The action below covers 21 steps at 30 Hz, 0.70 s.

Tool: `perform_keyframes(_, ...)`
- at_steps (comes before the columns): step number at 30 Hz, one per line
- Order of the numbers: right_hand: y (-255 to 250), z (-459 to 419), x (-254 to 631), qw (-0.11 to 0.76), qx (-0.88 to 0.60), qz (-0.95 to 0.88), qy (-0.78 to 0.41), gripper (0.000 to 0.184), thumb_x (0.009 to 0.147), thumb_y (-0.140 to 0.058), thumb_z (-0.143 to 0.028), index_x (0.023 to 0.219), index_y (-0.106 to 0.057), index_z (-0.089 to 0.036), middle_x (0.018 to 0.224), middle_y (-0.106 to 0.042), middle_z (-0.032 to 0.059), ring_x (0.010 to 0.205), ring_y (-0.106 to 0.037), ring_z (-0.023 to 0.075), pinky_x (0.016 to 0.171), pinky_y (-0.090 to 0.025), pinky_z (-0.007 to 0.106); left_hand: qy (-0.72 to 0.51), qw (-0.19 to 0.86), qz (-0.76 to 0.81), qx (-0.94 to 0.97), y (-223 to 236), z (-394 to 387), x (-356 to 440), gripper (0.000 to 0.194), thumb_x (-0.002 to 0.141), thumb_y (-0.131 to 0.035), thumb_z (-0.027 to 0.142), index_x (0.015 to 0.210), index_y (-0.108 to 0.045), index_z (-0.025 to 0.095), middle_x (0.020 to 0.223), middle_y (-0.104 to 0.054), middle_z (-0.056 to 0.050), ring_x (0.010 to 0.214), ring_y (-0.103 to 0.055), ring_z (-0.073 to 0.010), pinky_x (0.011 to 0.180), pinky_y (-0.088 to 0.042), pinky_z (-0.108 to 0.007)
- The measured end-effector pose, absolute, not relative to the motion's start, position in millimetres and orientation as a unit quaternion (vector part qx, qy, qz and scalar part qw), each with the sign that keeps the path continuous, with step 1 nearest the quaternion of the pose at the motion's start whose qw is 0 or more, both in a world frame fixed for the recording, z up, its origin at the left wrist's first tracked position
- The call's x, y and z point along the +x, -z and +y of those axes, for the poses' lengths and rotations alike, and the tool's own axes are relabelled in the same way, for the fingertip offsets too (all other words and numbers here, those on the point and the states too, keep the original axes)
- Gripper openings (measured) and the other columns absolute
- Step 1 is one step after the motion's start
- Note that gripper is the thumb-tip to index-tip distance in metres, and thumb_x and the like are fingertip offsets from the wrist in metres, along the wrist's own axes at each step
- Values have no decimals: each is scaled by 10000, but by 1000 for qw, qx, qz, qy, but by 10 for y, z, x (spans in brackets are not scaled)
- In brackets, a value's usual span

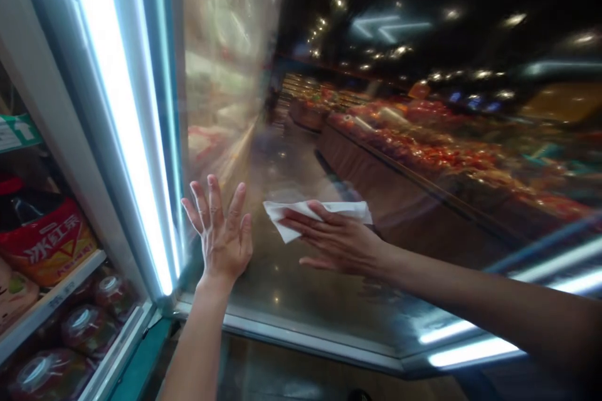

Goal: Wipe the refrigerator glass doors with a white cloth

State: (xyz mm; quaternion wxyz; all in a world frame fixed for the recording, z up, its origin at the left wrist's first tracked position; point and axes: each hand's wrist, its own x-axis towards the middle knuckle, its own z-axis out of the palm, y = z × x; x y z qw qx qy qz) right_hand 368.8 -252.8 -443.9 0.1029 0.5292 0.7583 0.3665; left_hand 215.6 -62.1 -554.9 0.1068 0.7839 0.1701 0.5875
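Observation:
A white paper towel or thin cloth (288,234) lies against a clear glass door (291,304). My right hand (343,241) holds it flat there, fingers stretched to the left across it, and its corners stick out around them. Just left of it, my left hand (223,241) is raised with fingers spread and nothing in it. That palm faces the glass; whether it touches cannot be told. The door's metal bottom frame (301,335) runs below both hands.
A bright tube light (120,94) lines the cabinet's edge at left. Inside are a shelf edge (51,304), red-labelled bottles (44,238) and several lidded jars (89,329). Through the glass, a blurred produce display (446,144) stretches along an aisle.

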Motion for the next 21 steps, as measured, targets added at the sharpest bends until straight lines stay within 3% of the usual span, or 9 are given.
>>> perform_keyframes(2, 4497, -2800, 3801, 94, 574, 713, -392, 702, 1055, -454, -535, 1641, -323, -169, 1679, -393, 56, 1563, -365, 191, 1369, -135, 382, -576, 108, 158, 794, 5532, -753, 2231, 712, 980, -551, 223, 1614, -286, 413, 1755, -37, -10, 1626, 52, -337, 1305, -26, -715)
perform_keyframes(5, 4603, -3145, 3893, 5, 658, 595, -461, 807, 1004, -562, -542, 1661, -290, -161, 1666, -393, 145, 1572, -338, 335, 1355, -109, 545, -571, 100, 141, 802, 5496, -947, 2341, 774, 960, -590, 233, 1615, -236, 445, 1753, -11, 13, 1622, 65, -341, 1302, -18, -719)
perform_keyframes(7, 4765, -3339, 3945, 15, 631, 626, -458, 707, 1023, -519, -520, 1605, -410, -133, 1624, -469, 152, 1552, -387, 299, 1350, -162, 499, -570, 83, 124, 808, 5471, -1063, 2409, 834, 954, -604, 238, 1625, -159, 454, 1750, 31, 27, 1617, 115, -314, 1306, 22, -698)
perform_keyframes(10, 5014, -3617, 4085, 92, 561, 701, -431, 496, 1059, -449, -489, 1437, -609, -211, 1516, -620, 35, 1467, -504, 143, 1306, -266, 299, -564, 53, 93, 819, 5447, -1200, 2499, 857, 951, -612, 250, 1632, -132, 449, 1746, 67, 47, 1611, 167, -271, 1302, 118, -652)
perform_keyframes(12, 5100, -3790, 4191, 70, 605, 640, -469, 469, 1036, -493, -516, 1396, -641, -254, 1475, -654, 36, 1460, -522, 207, 1320, -255, 398, -561, 42, 82, 823, 5439, -1266, 2550, 857, 951, -614, 257, 1634, -132, 445, 1746, 77, 55, 1610, 179, -256, 1299, 145, -632)
perform_keyframes(15, 5209, -3981, 4269, -21, 688, 510, -516, 555, 985, -561, -535, 1421, -626, -198, 1449, -656, 157, 1478, -484, 381, 1302, -185, 623, -556, 34, 80, 826, 5439, -1352, 2621, 877, 943, -624, 255, 1639, -123, 440, 1742, 99, 55, 1605, 201, -248, 1300, 144, -627)
perform_keyframes(16, 5268, -4024, 4272, -34, 691, 513, -507, 561, 979, -566, -534, 1416, -631, -188, 1430, -667, 171, 1470, -493, 386, 1296, -205, 624, -554, 33, 79, 828, 5440, -1384, 2645, 887, 937, -633, 255, 1640, -125, 439, 1746, 86, 46, 1604, 204, -251, 1299, 139, -635)
perform_keyframes(19, 5478, -4139, 4277, -35, 671, 583, -457, 493, 962, -589, -564, 1356, -670, -278, 1348, -730, 79, 1392, -591, 281, 1258, -367, 483, -544, 26, 64, 836, 5442, -1505, 2714, 896, 924, -659, 273, 1639, -148, 447, 1764, -68, 11, 1607, 198, -253, 1298, 115, -663)
perform_keyframes(21, 5580, -4228, 4310, -51, 685, 562, -460, 490, 955, -616, -517, 1391, -646, -293, 1409, -693, 80, 1401, -583, 294, 1224, -417, 508, -539, 17, 45, 841, 5440, -1611, 2754, 901, 916, -676, 289, 1636, -163, 455, 1757, -172, 4, 1610, 202, -245, 1301, 116, -659)
